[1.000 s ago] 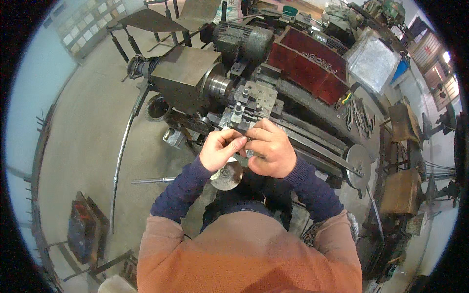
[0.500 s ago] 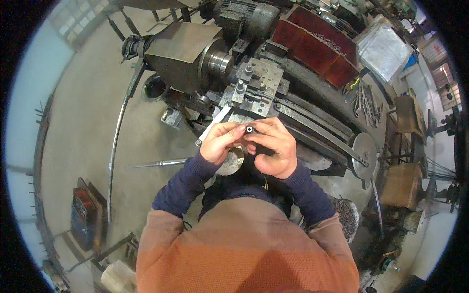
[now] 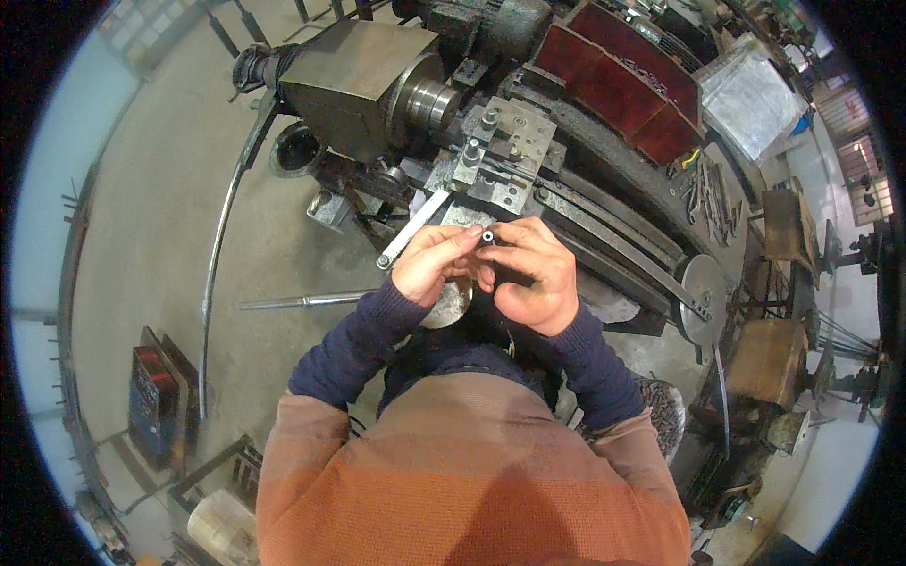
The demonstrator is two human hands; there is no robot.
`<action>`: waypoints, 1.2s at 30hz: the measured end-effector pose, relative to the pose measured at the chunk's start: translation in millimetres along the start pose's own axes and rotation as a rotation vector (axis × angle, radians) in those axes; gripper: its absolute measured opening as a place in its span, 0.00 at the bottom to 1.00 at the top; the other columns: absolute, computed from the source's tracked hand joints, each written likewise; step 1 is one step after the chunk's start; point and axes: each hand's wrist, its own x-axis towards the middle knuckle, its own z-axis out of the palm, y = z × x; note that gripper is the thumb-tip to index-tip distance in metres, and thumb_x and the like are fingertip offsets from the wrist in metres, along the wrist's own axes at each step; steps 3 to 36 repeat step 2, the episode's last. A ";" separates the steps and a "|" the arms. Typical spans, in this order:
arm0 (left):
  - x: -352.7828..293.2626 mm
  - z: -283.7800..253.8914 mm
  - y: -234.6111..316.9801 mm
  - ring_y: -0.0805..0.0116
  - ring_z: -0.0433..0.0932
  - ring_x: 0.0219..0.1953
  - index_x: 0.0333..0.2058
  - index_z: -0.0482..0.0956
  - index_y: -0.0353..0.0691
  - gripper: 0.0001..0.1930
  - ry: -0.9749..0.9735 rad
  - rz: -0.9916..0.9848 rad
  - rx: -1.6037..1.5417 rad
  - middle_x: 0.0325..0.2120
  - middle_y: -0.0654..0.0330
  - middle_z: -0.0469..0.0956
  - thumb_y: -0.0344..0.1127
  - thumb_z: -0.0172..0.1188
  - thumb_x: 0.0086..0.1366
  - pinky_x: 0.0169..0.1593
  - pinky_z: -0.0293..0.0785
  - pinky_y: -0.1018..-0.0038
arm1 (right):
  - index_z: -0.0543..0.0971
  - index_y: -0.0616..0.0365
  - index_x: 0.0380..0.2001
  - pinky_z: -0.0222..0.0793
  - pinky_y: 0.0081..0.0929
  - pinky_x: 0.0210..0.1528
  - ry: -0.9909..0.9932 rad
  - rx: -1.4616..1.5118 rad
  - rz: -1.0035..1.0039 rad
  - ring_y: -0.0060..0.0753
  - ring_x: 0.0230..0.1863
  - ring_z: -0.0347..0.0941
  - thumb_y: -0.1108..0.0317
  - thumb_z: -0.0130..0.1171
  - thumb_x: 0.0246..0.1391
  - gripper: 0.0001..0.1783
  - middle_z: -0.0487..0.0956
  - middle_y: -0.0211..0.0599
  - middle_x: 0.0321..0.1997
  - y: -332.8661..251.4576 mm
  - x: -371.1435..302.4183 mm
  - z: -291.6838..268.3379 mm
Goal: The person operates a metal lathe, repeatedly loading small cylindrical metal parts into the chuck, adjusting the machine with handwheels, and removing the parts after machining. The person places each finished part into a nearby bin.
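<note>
Between my two hands is a small metal sleeve (image 3: 488, 237), its round end with a dark central hole facing up. My left hand (image 3: 429, 267) pinches it from the left, thumb and fingertips together. From the right, the fingers of my right hand (image 3: 538, 278) close on the same piece, thumb lower down. Fingertips hide most of its length. Just beyond the hands sits the lathe's tool post (image 3: 510, 151), with its bolts standing up. A bare metal lever (image 3: 413, 229) slants out beside my left hand.
The lathe's bright spindle nose (image 3: 432, 104) projects from the headstock (image 3: 354, 80) at the far left. A dark red tray (image 3: 618, 75) holding small metal pieces lies behind the bed. Several wrenches (image 3: 710, 198) rest at the right, near a round handwheel (image 3: 703, 297). A long bent rod (image 3: 215, 264) hangs left.
The whole view has shifted slightly, with the lathe now a little lower and farther right. Both hands keep their hold on the sleeve, which sits slightly higher in the picture.
</note>
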 end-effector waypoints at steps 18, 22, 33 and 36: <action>-0.1 -0.4 1.0 0.65 0.78 0.25 0.31 0.75 0.32 0.17 -0.004 -0.016 0.019 0.22 0.53 0.78 0.43 0.49 0.64 0.32 0.74 0.75 | 0.78 0.59 0.29 0.69 0.33 0.36 -0.019 0.005 -0.027 0.45 0.35 0.70 0.79 0.57 0.23 0.20 0.76 0.42 0.36 2.1 1.2 -3.1; -0.1 -0.4 1.0 0.65 0.78 0.25 0.31 0.75 0.32 0.17 -0.004 -0.016 0.019 0.22 0.53 0.78 0.43 0.49 0.64 0.32 0.74 0.75 | 0.78 0.59 0.29 0.69 0.33 0.36 -0.019 0.005 -0.027 0.45 0.35 0.70 0.79 0.57 0.23 0.20 0.76 0.42 0.36 2.1 1.2 -3.1; -0.1 -0.4 1.0 0.65 0.78 0.25 0.31 0.75 0.32 0.17 -0.004 -0.016 0.019 0.22 0.53 0.78 0.43 0.49 0.64 0.32 0.74 0.75 | 0.78 0.59 0.29 0.69 0.33 0.36 -0.019 0.005 -0.027 0.45 0.35 0.70 0.79 0.57 0.23 0.20 0.76 0.42 0.36 2.1 1.2 -3.1; -0.1 -0.4 1.0 0.65 0.78 0.25 0.31 0.75 0.32 0.17 -0.004 -0.016 0.019 0.22 0.53 0.78 0.43 0.49 0.64 0.32 0.74 0.75 | 0.78 0.59 0.29 0.69 0.33 0.36 -0.019 0.005 -0.027 0.45 0.35 0.70 0.79 0.57 0.23 0.20 0.76 0.42 0.36 2.1 1.2 -3.1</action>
